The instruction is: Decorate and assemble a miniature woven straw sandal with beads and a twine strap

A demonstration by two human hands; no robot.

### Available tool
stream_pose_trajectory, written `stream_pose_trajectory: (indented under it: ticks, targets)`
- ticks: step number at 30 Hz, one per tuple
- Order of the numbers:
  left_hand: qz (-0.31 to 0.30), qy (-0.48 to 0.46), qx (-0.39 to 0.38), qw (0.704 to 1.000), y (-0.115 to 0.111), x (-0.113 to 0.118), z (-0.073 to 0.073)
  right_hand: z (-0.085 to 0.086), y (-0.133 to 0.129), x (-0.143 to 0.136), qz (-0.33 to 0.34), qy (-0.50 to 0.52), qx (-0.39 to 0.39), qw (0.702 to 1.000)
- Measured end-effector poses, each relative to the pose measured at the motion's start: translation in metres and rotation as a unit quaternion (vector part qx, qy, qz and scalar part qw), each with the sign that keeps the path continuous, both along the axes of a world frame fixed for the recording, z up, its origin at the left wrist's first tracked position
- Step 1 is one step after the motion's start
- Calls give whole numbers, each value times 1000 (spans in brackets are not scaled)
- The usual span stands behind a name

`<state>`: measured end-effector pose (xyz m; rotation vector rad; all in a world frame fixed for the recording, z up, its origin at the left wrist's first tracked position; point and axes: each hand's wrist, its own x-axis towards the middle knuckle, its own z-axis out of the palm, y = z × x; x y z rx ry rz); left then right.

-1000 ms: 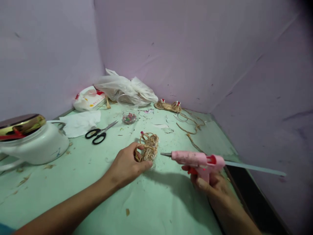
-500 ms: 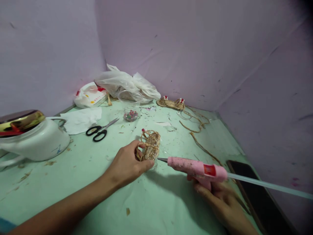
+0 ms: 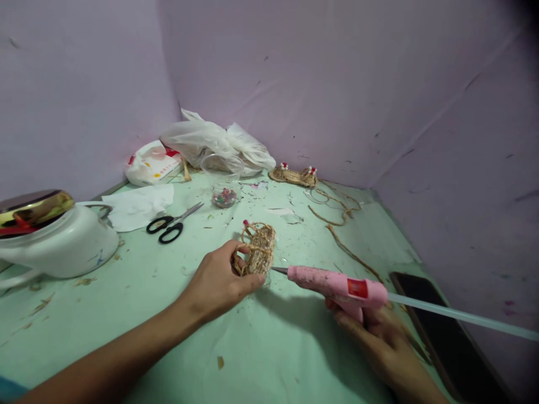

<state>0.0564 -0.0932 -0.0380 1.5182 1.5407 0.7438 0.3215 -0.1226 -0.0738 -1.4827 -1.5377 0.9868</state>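
Observation:
My left hand (image 3: 225, 278) grips a small coiled jute-twine piece (image 3: 261, 252), held tilted on its edge above the table. A loop of twine and a red bead stand out at its upper left. My right hand (image 3: 374, 336) is wrapped round the handle of a pink hot glue gun (image 3: 324, 281), with a long translucent glue stick (image 3: 455, 316) sticking out of its back. The metal nozzle points left, at the lower right edge of the twine piece; whether it touches cannot be made out. My right fingers are partly hidden behind the gun.
Black-handled scissors (image 3: 172, 224) lie left, near a white pot (image 3: 80, 241) and tissue (image 3: 138, 207). Behind are a clear cup of beads (image 3: 224, 196), a plastic bag (image 3: 219, 143) and a beaded twine piece (image 3: 295, 177). Loose twine (image 3: 353, 255) and a phone (image 3: 446, 331) lie right.
The glue gun has shifted very slightly left, its nozzle still by the twine piece's edge. Both hands keep their grips; the whole view has moved a little.

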Motion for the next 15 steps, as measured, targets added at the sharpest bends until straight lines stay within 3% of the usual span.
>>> stream_pose_trajectory:
  ticks: [9, 15]
  targets:
    - [-3, 10, 0, 1000, 0, 1, 0, 0, -2, -3, -15, 2, -24, 1000]
    - [-3, 15, -2, 1000, 1, 1, 2, -9, -2, 4, 26, 2, -21, 999]
